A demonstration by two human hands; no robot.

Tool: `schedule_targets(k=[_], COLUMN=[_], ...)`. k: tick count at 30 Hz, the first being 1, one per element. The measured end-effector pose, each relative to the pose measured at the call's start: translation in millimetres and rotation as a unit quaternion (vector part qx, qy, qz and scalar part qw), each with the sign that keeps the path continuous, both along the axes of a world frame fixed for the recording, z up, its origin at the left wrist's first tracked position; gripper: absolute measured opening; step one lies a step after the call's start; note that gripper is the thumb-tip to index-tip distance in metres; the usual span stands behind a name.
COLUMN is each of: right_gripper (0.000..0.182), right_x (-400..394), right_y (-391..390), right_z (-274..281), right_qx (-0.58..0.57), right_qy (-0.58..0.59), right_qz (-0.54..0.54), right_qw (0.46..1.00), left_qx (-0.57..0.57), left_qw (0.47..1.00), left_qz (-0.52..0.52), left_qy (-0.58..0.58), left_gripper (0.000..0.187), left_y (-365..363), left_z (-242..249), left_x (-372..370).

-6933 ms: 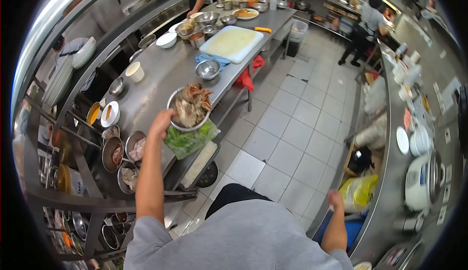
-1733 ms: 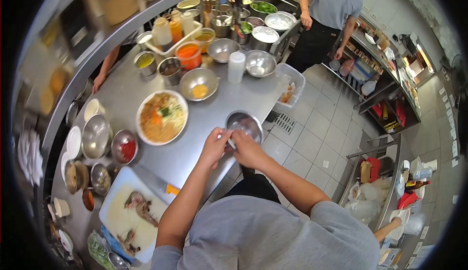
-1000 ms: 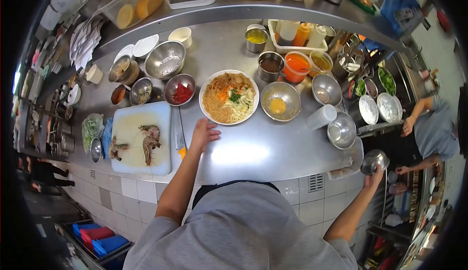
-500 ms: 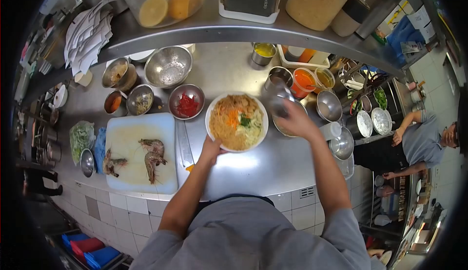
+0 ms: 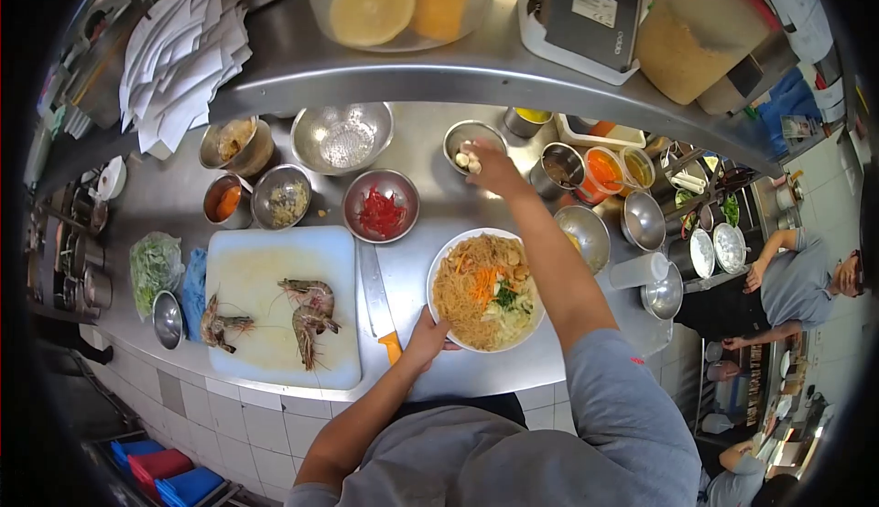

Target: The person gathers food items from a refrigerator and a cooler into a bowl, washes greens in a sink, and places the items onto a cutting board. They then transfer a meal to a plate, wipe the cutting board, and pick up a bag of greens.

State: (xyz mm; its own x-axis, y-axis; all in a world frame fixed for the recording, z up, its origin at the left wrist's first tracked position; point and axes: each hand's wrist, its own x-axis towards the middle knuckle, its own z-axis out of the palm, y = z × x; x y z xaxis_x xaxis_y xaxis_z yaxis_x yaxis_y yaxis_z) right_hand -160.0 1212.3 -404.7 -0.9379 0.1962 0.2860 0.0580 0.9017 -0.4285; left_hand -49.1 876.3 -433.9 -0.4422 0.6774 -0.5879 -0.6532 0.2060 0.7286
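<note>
My left hand (image 5: 428, 338) grips the near left rim of a white bowl (image 5: 438, 326). This bowl holds thin noodles (image 5: 463, 301), shredded carrot, chopped greens and pale cabbage-like pieces. Farther back, my right hand (image 5: 495, 170) is closed over the right rim of a small metal bowl (image 5: 455, 137), with fingertips inside it beside several small white pieces (image 5: 468, 158). To the left of the noodles lies a knife (image 5: 377, 298) with an orange handle. A metal bowl of red strips (image 5: 382, 212) stands between the two hands' bowls and the cutting board (image 5: 256, 260).
Several prawns (image 5: 313, 315) lie on the board. Left of it are a blue cloth (image 5: 194, 292) and bagged greens (image 5: 156, 264). Metal bowls and sauce tubs (image 5: 602, 174) crowd the right side. A steel shelf (image 5: 366, 90) overhangs the back. Another person (image 5: 795, 278) stands at right.
My right hand has carried the small metal bowl from the right toward the back left. The noodle bowl has come closer to my body, still in my left hand. The view has shifted.
</note>
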Motion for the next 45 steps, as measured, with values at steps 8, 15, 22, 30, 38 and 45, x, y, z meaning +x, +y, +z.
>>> schedule_targets(k=[8,15,22,30,38,45], right_gripper=[0.033,0.033,0.039,0.041,0.049,0.047], right_x=[215.8,340.6,327.0,314.9,396.6,456.3], right_y=[-60.6,-149.4,-161.9,-187.7,-291.9,-406.9], right_z=[50.8,12.4,-25.2,-19.5,-33.0,8.2], right_qx=[-0.429,-0.551,-0.625,-0.684,-0.738,-0.665], right_qy=[0.052,-0.085,-0.048,-0.034,0.109,0.354], right_qz=[-0.211,-0.349,-0.341,-0.32,-0.321,-0.465], right_qw=[0.877,0.753,0.701,0.654,0.583,0.465], left_qx=[-0.02,-0.042,-0.005,0.038,0.048,0.047], left_qw=[0.999,0.99,0.995,0.992,0.965,0.835], left_qz=[-0.032,-0.129,-0.098,-0.11,-0.247,-0.548], left_qy=[-0.005,-0.029,-0.008,-0.043,-0.073,-0.029], left_gripper=[0.043,0.05,0.047,0.042,0.045,0.041], left_y=[-1.3,-3.7,-3.2,-2.7,-34.4,0.7], left_z=[3.8,-7.3,-16.4,-2.8,3.9,30.9], left_x=[-8.6,-21.3,-18.3,-16.0,32.9,84.3])
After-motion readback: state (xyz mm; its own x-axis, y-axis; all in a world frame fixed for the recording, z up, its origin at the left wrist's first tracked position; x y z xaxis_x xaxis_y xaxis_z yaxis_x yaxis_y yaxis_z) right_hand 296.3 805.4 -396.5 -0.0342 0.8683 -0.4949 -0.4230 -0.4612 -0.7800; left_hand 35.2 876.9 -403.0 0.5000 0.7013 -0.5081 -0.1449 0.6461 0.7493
